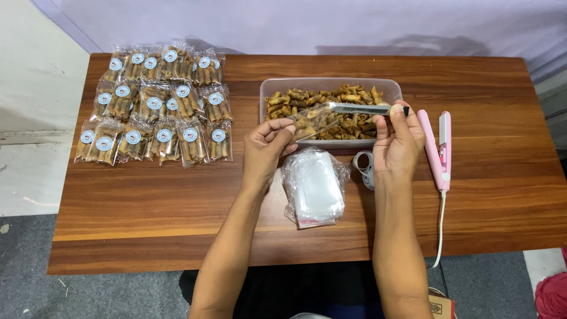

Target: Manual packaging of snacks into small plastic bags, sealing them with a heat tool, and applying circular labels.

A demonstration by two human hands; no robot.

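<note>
My left hand holds a small clear bag with a few brown rolled snacks inside, held over the near rim of a clear plastic tub full of the same snacks. My right hand grips metal tongs whose tips point left into the mouth of the bag. A stack of empty clear bags lies on the wooden table just below my hands.
Several sealed snack packs with round blue stickers lie in rows at the table's left. A pink handheld heat sealer with a white cord lies at the right. A tape roll sits beside my right wrist.
</note>
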